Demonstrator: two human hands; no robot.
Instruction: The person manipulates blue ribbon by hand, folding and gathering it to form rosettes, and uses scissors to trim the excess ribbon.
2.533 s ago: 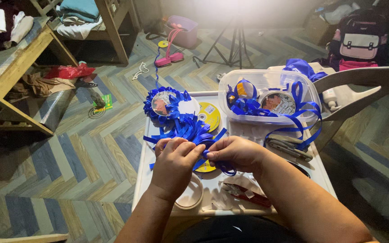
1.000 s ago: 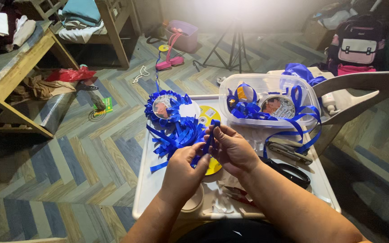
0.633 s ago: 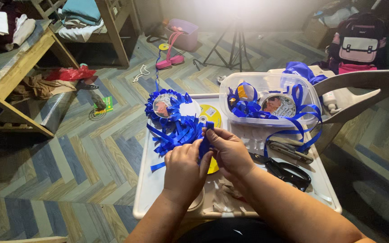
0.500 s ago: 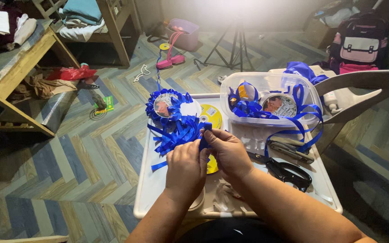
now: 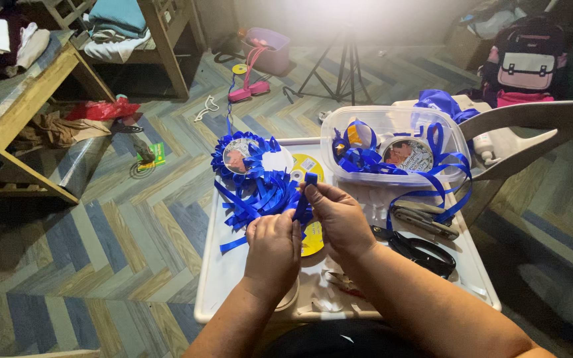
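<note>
My left hand point(image 5: 272, 246) and my right hand point(image 5: 338, 220) meet over a white tray table point(image 5: 228, 265) and pinch a short strip of blue ribbon point(image 5: 305, 193) between their fingertips, its top end folded over. Just beyond the hands lies a pile of cut blue ribbon pieces point(image 5: 260, 195). A blue ribbon rosette with a round picture in its middle point(image 5: 237, 155) rests at the tray's far left. A yellow ribbon spool point(image 5: 310, 167) lies behind the strip, another yellow disc point(image 5: 312, 240) shows under my hands.
A clear plastic tub point(image 5: 392, 142) with blue ribbon and a round picture badge stands at the far right of the tray. Black scissors point(image 5: 419, 252) and a stapler-like tool point(image 5: 424, 220) lie to the right. A white tape roll point(image 5: 289, 296) sits under my left wrist. A white plastic chair point(image 5: 532, 126) stands right.
Both hands lifted the ribbon strip off the pile, held it upright, then drew close together on it. The scissors came into view as my right arm shifted.
</note>
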